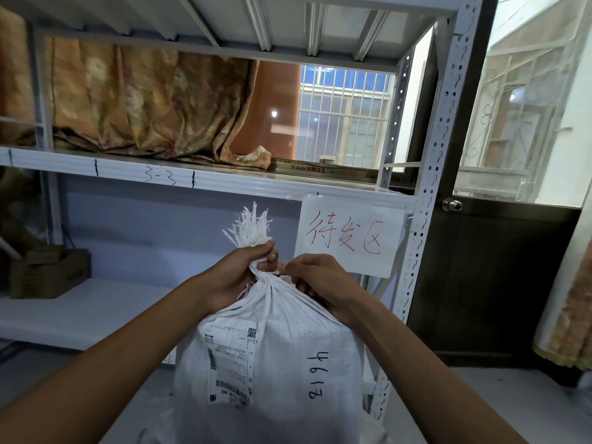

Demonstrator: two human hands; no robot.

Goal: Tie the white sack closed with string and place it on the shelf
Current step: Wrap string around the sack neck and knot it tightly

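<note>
The white sack (275, 357) stands upright in the middle of the view, just in front of the right end of a white metal rack (426, 193). It is not on any shelf, and its base is out of sight at the bottom edge. Its mouth is gathered into a tight neck, with a frayed tuft (251, 224) of woven strips fanning upward above it.

The left hand (240, 274) is closed around that neck, its fingers curled over the bunched fabric just under the tuft. The right hand (317, 280) sits against the other side of the neck, fingers curled, with thumb and forefinger pinching at the gathered folds. Whether a string lies between those fingertips cannot be told apart from the sack's own white strands.

A printed shipping label (229, 363) with barcodes is stuck to the sack's front, and black handwritten digits (315, 374) run down the cloth beside it.

Just behind and right of the tuft, a paper sign (349, 235) with red handwritten characters hangs from the shelf beam (128, 171), which is marked "3-3". Patterned orange fabric (128, 100) lies heaped on that shelf. A cardboard box (48, 272) sits on the lower shelf at the far left. A dark door (493, 283) with a round knob (451, 205) stands to the right of the rack.
</note>
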